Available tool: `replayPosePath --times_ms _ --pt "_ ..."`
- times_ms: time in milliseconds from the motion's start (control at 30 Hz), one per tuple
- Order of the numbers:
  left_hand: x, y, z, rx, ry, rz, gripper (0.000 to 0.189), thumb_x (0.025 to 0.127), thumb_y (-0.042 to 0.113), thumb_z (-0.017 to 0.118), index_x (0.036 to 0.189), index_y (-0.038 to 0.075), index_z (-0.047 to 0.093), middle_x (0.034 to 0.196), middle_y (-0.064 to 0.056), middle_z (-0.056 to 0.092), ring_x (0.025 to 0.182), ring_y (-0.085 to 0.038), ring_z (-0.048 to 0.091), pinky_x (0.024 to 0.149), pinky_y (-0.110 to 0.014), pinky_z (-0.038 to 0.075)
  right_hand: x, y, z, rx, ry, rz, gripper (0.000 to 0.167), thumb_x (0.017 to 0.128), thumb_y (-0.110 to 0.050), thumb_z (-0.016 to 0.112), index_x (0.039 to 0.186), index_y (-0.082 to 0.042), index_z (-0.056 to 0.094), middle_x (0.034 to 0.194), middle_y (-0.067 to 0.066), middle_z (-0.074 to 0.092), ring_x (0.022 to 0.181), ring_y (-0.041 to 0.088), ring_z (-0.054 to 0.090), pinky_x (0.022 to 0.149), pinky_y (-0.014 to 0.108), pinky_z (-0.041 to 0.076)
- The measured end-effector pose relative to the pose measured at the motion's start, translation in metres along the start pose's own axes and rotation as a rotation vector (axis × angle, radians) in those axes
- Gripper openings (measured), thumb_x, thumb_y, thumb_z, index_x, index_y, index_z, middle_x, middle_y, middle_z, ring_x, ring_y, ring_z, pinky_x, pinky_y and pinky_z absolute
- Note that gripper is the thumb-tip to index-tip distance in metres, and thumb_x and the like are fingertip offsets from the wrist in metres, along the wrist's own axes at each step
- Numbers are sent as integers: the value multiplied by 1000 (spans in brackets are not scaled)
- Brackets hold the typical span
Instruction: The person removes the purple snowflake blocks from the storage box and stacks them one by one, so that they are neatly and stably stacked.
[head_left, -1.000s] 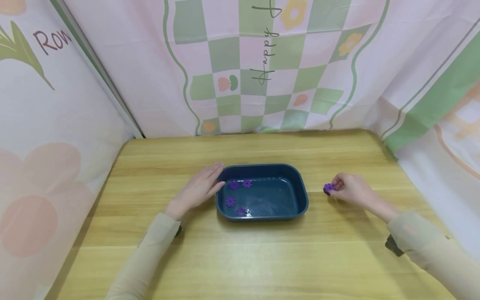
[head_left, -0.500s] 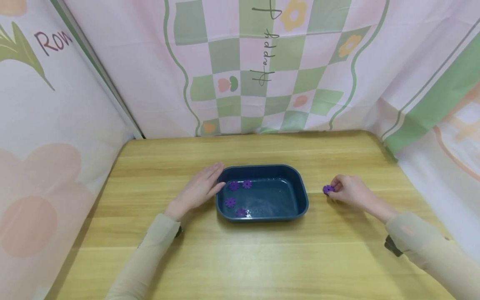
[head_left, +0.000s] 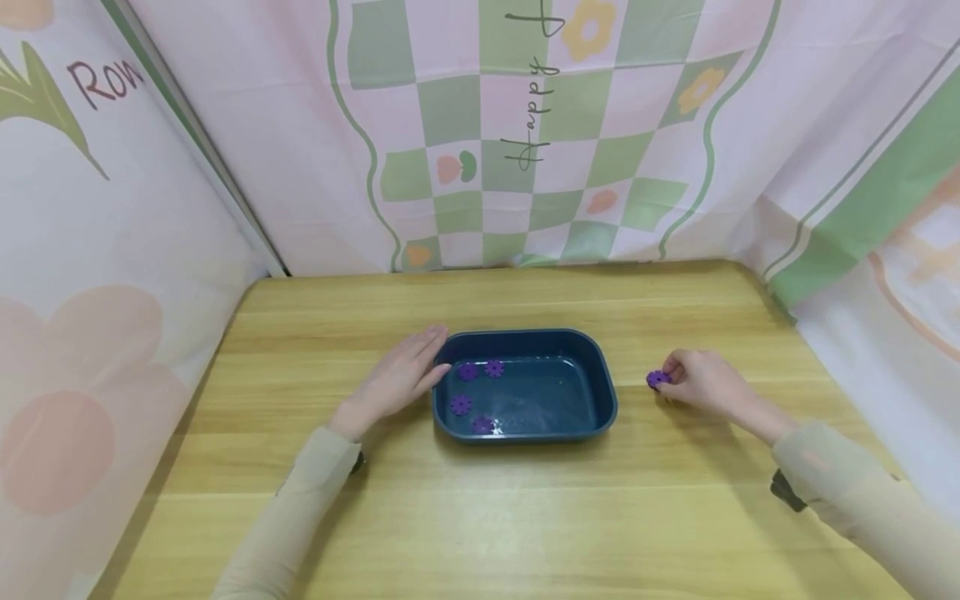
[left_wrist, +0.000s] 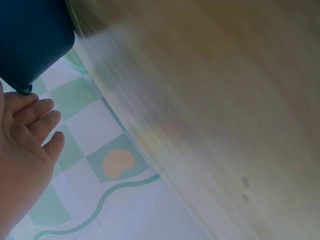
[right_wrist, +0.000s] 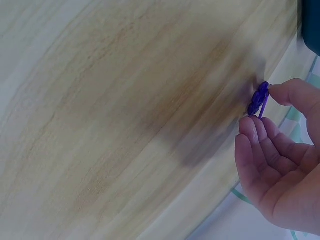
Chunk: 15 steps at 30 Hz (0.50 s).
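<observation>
A dark blue rectangular plastic tub point(head_left: 540, 429) stands mid-table. Along its left side lies my left hand point(head_left: 390, 379), fingers straight at the outer wall and thumb at the rim. In the left wrist view its fingertips are right at the rim. Inside the tub, toward the left, lie several purple snowflake discs point(head_left: 461, 405). To the right of the tub my right hand point(head_left: 701, 379) pinches a purple snowflake disc point(right_wrist: 257, 99) between thumb and fingertips, close over the table. A thin purple edge shows beside this disc in the right wrist view.
The wooden table point(head_left: 525, 525) reaches back to a checked, flower-printed curtain point(head_left: 510, 150). More printed cloth hangs on the left point(head_left: 112, 292) and on the right side. Dark straps show at both sleeve cuffs.
The purple disc in my right hand tilts slightly and tips back, while the hand stays in place. My left hand, the tub and the discs inside it keep their places.
</observation>
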<state>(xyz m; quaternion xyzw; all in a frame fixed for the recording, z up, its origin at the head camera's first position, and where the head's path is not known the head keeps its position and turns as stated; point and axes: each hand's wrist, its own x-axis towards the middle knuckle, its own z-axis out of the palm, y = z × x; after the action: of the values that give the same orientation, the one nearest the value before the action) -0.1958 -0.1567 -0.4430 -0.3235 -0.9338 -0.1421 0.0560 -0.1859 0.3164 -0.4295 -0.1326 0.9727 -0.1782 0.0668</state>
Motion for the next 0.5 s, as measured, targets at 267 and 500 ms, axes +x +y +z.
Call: replayPosePath --times_ms 267,500 --pt "0 0 1 6 -8 -5 61 106 38 44 152 -1 34 158 -19 37 148 -33 35 123 -50 31 -1 -2 -1 -15 -16 12 31 82 -17 76 96 8 67 86 18 72 77 27 69 72 45 60" --pt "0 0 0 -1 -17 -11 61 106 38 43 152 -1 35 158 -18 37 149 -32 35 123 -50 31 -1 -4 -3 -36 -20 27 34 83 -20 76 100 8 67 88 18 73 79 30 70 73 48 59"
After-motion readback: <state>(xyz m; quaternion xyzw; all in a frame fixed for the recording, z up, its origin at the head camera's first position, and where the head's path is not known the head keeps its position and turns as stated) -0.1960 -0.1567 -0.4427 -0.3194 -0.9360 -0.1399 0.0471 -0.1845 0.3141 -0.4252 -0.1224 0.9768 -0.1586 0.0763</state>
